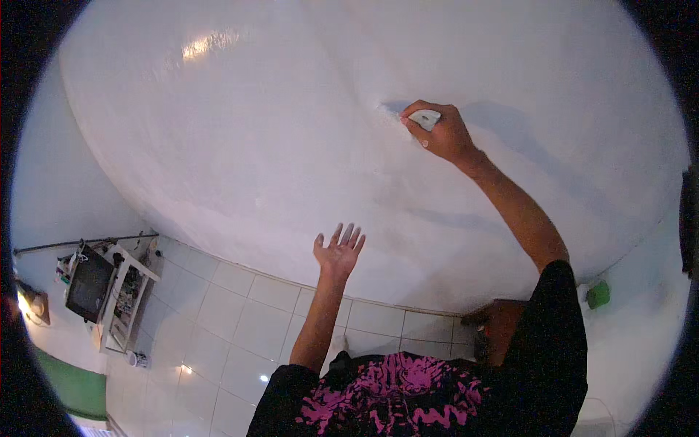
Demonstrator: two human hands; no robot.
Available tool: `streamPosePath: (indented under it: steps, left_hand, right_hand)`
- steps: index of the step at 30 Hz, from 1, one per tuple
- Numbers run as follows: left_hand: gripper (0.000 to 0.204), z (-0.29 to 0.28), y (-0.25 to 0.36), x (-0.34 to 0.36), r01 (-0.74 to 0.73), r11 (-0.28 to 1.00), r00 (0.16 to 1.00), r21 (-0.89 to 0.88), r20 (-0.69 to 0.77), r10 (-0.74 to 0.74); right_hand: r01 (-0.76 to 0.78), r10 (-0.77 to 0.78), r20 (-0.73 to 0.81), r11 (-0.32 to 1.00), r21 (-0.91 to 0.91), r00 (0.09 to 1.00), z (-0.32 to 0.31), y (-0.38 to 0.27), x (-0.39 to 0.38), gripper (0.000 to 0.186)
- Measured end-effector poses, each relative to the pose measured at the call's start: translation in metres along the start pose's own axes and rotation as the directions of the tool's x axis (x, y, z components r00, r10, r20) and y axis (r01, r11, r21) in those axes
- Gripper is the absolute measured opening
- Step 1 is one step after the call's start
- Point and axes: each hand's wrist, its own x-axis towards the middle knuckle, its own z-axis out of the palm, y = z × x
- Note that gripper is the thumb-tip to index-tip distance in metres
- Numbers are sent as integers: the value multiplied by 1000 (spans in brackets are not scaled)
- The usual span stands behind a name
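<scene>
A broad white wall (291,131) fills most of the view, with a shiny patch near its upper left. My right hand (450,138) is raised to the wall, its fingers closed round a small flat white piece with a dark slot (425,119). That piece is at the wall surface, beside a rough whitish patch (389,113); its exact kind does not show. Lower down, my left hand (339,251) is held up with the palm showing and the fingers spread, holding nothing. Pale dust seems to cover its palm and fingers.
Pale tiles (266,309) cover the floor below the wall. To the left, a dark-screened television (89,282) stands by a white shelf frame (131,291), with a small white tub (137,358) nearby. A brown wooden piece (504,328) and a green container (598,295) are at the right.
</scene>
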Motion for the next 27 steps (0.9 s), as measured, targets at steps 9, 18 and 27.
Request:
streamPosePath:
  steps: [9, 18, 27]
  left_hand:
    - [62, -61, 42, -17, -1, 998, 988, -55, -154, -8]
    - [62, -88, 60, 14, 85, 996, 973, 6, -215, -82]
    - [60, -106, 74, 30, 95, 995, 962, 32, -259, -84]
  right_hand:
    - [84, -89, -25, 984, -155, 996, -58, -43, 52, 12]
    - [101, -105, 299, 994, 27, 948, 25, 6, 7, 9]
    - [157, -105, 158, 918, -364, 982, -65, -45, 122, 11]
